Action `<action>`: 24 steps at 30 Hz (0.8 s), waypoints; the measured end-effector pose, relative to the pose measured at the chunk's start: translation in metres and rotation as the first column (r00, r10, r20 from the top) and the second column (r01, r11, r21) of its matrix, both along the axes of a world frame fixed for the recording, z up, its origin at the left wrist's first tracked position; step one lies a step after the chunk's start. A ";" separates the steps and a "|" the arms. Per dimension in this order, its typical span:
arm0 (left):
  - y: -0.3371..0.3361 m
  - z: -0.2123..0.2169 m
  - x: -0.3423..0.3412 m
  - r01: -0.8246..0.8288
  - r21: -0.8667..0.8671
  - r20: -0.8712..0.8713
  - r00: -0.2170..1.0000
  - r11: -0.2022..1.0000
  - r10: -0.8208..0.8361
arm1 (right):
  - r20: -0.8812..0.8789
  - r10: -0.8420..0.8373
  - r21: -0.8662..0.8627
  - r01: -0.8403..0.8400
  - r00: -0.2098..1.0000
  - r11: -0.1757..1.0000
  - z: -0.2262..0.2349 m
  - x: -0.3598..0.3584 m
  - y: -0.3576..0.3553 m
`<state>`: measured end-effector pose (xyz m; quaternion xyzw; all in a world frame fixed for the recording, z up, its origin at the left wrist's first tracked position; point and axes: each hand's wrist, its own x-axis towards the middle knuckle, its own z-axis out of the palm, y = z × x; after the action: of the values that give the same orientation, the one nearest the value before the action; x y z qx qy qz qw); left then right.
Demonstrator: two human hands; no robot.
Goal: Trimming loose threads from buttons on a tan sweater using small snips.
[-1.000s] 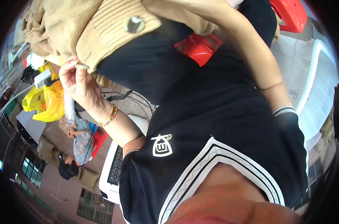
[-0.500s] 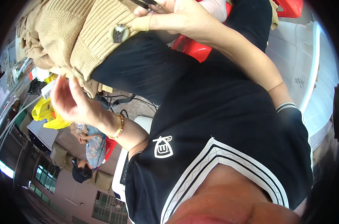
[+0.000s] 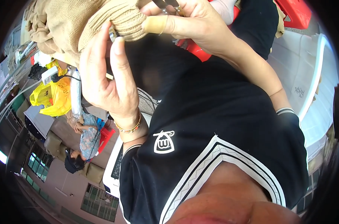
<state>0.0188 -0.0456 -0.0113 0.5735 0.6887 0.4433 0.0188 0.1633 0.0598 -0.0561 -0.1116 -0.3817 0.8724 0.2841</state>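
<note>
A tan knit garment [image 3: 65, 22] is bunched over my lap, its ribbed band [image 3: 126, 22] folded up between my two hands. With thumb and fingertips, my left hand [image 3: 111, 82] pinches a dark, shiny button [image 3: 112, 33] at the band's edge, seen nearly edge-on. My right hand [image 3: 199, 22] is closed at the band's other end, its thumb wrapped in tan tape [image 3: 154, 24]. Metal thread snips [image 3: 171, 4] show between its fingers, cut off by the top edge. A thin line, perhaps thread, loops by the taped thumb.
A yellow plastic bag [image 3: 57, 97] and a white box-shaped thing [image 3: 49, 74] with a cable are at the left. Further off, a person [image 3: 88, 140] sits by a red stool [image 3: 106, 140]. A translucent bin [image 3: 300, 67] stands at my right, near another red stool [image 3: 294, 13].
My left hand has moved up and right from beside the garment and now pinches the button. The ribbed band, flatter before, is now folded up. My right hand has shifted slightly right.
</note>
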 end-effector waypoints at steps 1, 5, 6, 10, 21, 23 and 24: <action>-0.001 0.000 0.000 0.017 -0.006 0.000 1.000 1.000 -0.017 | -0.018 0.006 -0.004 -0.006 1.000 1.000 -0.001 0.000 0.001; -0.002 0.001 -0.001 0.014 -0.017 0.000 1.000 1.000 -0.014 | -0.001 0.025 0.000 -0.025 1.000 1.000 0.000 -0.001 0.001; -0.002 0.001 -0.001 0.020 -0.018 -0.003 1.000 1.000 -0.020 | -0.001 0.027 0.003 -0.027 1.000 1.000 0.000 0.000 0.000; -0.003 -0.005 -0.002 0.037 0.020 -0.012 0.999 0.999 -0.037 | 0.068 0.010 -0.023 -0.008 0.998 1.000 -0.001 0.001 -0.003; -0.014 0.008 -0.019 0.052 0.122 -0.176 0.984 0.991 -0.030 | 0.317 -0.125 0.108 0.095 0.940 0.990 0.006 0.021 0.012; -0.004 0.013 -0.008 0.182 0.131 -0.223 0.963 0.975 -0.150 | 0.282 -0.122 0.124 0.090 0.952 0.988 0.011 0.016 0.010; 0.000 0.015 -0.001 0.207 0.133 -0.156 0.970 0.969 -0.186 | 0.240 -0.123 0.122 0.096 0.963 0.988 0.013 0.014 0.009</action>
<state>0.0174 -0.0456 0.0037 0.6688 0.5930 0.4474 -0.0291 0.1777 0.0691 -0.0426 -0.2245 -0.4544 0.8125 0.2879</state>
